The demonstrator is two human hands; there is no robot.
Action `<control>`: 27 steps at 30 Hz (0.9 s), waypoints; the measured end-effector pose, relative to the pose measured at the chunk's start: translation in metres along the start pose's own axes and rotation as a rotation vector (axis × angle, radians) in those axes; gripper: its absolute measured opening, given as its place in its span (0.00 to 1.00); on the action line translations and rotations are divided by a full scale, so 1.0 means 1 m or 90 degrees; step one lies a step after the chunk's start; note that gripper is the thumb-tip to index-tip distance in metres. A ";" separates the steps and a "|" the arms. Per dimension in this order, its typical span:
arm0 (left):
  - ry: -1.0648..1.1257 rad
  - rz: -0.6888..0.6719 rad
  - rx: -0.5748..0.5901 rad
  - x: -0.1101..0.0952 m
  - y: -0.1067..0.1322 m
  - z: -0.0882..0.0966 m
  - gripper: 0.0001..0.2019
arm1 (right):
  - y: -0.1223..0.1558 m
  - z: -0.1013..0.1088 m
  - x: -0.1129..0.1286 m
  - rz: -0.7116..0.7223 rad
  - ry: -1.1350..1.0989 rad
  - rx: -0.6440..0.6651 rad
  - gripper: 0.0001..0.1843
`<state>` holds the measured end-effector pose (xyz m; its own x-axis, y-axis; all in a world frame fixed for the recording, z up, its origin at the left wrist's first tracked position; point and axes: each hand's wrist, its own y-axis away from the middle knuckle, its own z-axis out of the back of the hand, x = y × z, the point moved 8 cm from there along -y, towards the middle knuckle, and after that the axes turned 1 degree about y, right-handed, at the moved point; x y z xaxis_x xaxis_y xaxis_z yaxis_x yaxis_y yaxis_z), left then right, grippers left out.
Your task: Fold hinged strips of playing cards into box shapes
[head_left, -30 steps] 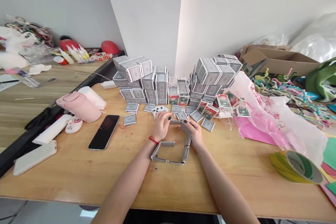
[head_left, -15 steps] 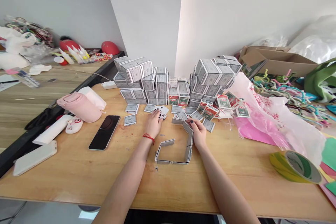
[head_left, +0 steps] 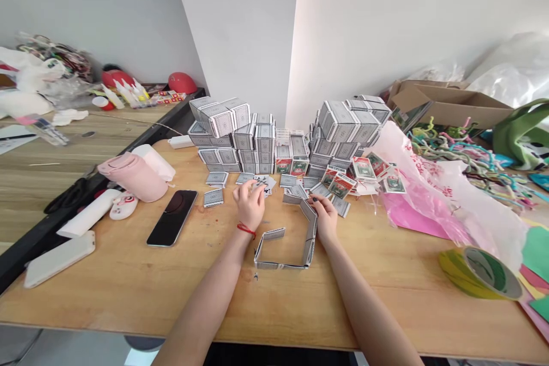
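Observation:
My left hand (head_left: 250, 206), a red string on its wrist, is closed in a pinch at a playing card beside the face-up playing cards (head_left: 267, 184). The fingers partly hide what they pinch. My right hand (head_left: 325, 218) grips the upper right corner of a chain of folded playing cards (head_left: 309, 240), its fingertips on the card edge. That chain stands on edge on the table as an angular outline, with a gap on its left side. Small card stacks (head_left: 213, 198) lie face down near the left hand.
Tall block stacks of cards (head_left: 257, 143) stand behind on the left, with more blocks (head_left: 341, 123) on the right. Red-green card boxes (head_left: 342, 184) lie before these. A phone (head_left: 172, 218), pink roll (head_left: 135, 177), yellow tape roll (head_left: 478, 274) and pink plastic (head_left: 407, 214) surround the work.
My left hand has lifted slightly off the face-up cards, drawn back, and its fingers have curled from flat into a pinch. My right hand stays at the chain's corner. The view tilted up slightly.

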<state>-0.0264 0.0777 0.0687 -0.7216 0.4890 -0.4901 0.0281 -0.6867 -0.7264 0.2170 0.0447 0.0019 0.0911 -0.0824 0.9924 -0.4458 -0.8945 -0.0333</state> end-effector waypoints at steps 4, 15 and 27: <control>0.014 -0.034 0.048 -0.013 0.005 -0.008 0.08 | 0.005 -0.012 0.008 -0.014 -0.031 0.078 0.20; 0.230 -0.177 0.207 -0.048 0.011 -0.024 0.11 | 0.017 -0.041 0.013 -0.079 -0.172 0.266 0.28; 0.307 -0.094 0.317 -0.045 0.017 -0.040 0.13 | 0.014 -0.042 0.010 -0.114 -0.244 0.264 0.22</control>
<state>0.0341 0.0656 0.0595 -0.3032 0.7007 -0.6458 -0.4489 -0.7028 -0.5518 0.1746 0.0499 0.0166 0.4827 0.0022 0.8758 -0.0149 -0.9998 0.0108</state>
